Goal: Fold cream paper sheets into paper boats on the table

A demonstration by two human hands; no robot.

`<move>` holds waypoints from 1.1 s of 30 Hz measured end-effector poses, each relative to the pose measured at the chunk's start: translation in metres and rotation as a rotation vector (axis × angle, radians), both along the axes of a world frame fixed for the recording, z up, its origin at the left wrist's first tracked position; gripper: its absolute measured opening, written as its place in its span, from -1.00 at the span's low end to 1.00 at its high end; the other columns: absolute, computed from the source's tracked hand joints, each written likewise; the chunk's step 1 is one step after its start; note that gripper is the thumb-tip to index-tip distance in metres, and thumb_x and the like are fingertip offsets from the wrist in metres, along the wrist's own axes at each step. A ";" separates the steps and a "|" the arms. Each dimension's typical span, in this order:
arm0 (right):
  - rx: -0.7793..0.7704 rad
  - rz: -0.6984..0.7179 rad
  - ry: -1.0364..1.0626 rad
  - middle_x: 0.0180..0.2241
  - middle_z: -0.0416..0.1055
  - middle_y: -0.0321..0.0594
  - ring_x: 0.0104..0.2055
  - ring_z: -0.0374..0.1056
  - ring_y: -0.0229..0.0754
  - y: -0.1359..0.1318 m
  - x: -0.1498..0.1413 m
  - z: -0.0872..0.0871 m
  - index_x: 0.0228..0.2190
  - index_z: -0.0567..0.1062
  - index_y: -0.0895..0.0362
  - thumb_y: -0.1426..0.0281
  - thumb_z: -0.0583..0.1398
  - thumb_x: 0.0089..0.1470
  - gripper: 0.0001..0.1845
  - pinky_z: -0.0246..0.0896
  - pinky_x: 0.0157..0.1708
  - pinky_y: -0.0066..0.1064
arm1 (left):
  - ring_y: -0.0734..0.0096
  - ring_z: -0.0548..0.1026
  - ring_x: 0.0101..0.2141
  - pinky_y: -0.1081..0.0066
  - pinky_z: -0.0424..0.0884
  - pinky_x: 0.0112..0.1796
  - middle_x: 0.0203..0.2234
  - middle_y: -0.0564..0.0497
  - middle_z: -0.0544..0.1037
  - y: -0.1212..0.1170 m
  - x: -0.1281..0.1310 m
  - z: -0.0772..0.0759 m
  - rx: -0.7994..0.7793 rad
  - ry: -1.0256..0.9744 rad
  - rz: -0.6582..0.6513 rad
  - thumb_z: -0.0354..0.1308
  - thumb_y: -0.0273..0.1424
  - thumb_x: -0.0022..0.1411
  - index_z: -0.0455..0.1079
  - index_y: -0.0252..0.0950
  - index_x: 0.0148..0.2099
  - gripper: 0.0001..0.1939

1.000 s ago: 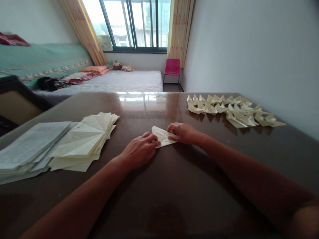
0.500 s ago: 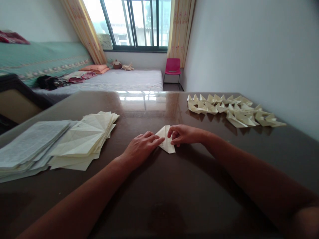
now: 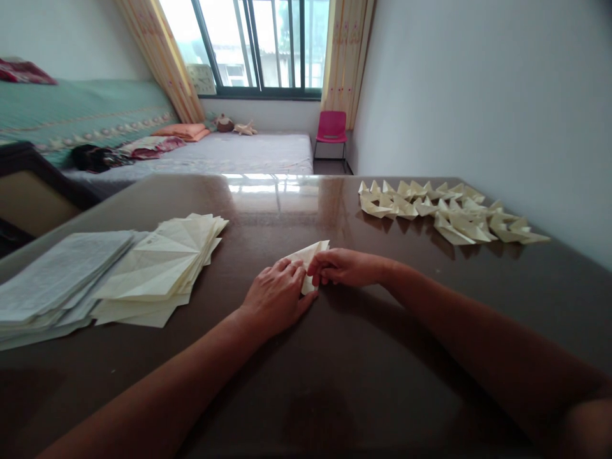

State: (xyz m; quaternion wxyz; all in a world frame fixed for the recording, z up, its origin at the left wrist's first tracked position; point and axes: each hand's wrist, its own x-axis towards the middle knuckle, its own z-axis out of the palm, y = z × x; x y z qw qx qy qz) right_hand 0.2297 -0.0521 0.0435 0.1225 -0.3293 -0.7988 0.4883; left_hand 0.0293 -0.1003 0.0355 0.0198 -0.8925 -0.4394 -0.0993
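One paper piece [image 3: 306, 254] between both hands [image 3: 276, 292] [image 3: 351, 267]

the blown-out window [image 3: 265, 44] throws glare onto the dim table [image 3: 306, 370].

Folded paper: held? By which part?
Grip unclear: the left hand lies over the left side of the folded paper; right hand is at its right edge.
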 end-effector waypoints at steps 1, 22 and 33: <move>-0.025 -0.002 0.001 -0.32 0.44 -0.20 -0.35 0.31 -0.35 0.000 0.000 0.001 -0.24 0.38 0.22 0.56 0.04 0.08 -0.80 0.24 -0.39 -0.53 | 0.09 0.34 0.05 0.15 0.32 0.02 0.00 -0.14 0.45 0.000 0.000 0.000 -0.005 0.003 0.002 -0.01 -0.15 0.25 0.37 -0.28 -0.05 -0.63; 0.860 0.141 -0.219 -0.16 0.45 -0.17 -0.11 0.28 -0.16 0.008 0.013 -0.003 -0.21 0.51 0.09 0.42 0.16 0.09 -0.80 0.12 -0.06 -0.31 | 0.31 0.43 -0.06 0.28 0.23 0.07 -0.10 -0.02 0.51 0.014 -0.038 0.025 -0.158 0.092 -0.260 0.02 -0.49 0.13 0.37 -0.24 -0.10 -0.73; 0.658 0.053 -0.073 -0.31 0.49 -0.18 -0.25 0.33 -0.24 0.019 0.016 -0.012 -0.27 0.55 0.16 0.37 0.07 0.22 -0.75 0.17 -0.17 -0.44 | 0.34 0.43 -0.31 0.39 0.31 -0.27 -0.33 -0.05 0.47 0.014 -0.018 0.010 -0.138 0.029 -0.027 -0.18 -0.37 0.35 0.27 -0.28 -0.29 -0.76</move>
